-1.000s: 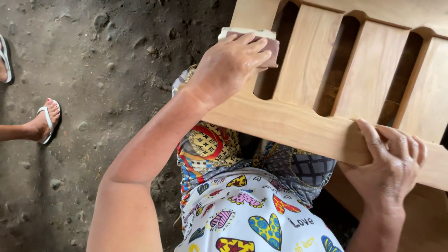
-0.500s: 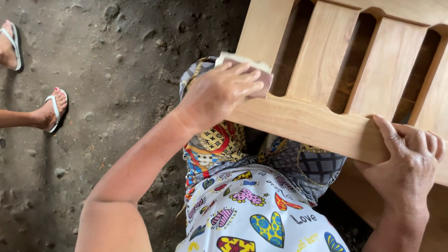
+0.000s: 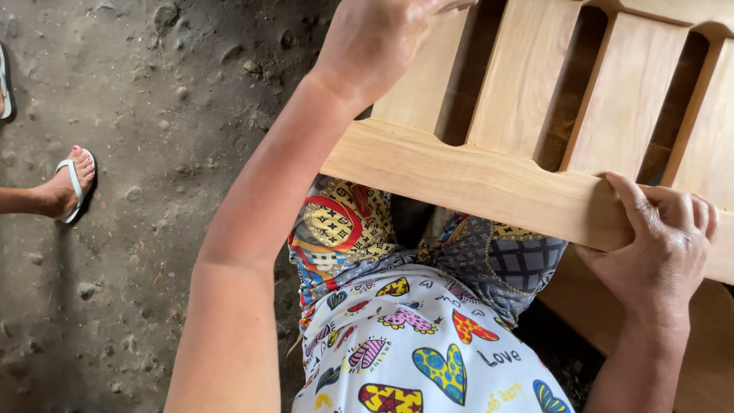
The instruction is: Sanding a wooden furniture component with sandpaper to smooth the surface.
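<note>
The slatted wooden frame, pale and unfinished, lies across the person's lap, its broad bottom rail running from just under the left wrist down to the right hand. That right hand is clamped on the rail: the thumb lies flat along the rail's top face, and the other fingers curl together over the far edge beside it. Beyond the thumb, upright slats rise from the rail with dark gaps between them. The left hand rests high on the leftmost slat, at the top edge of the view; its fingertips are cut off there, so whether they are spread or closed on anything cannot be told (only a pale sliver shows past the knuckles). Below the rail, nearer the body than either hand, are a patterned skirt and a white shirt printed with coloured hearts. Well off to the left of the left forearm, on the bare dirt floor, stands another person's foot in a white flip-flop.
</note>
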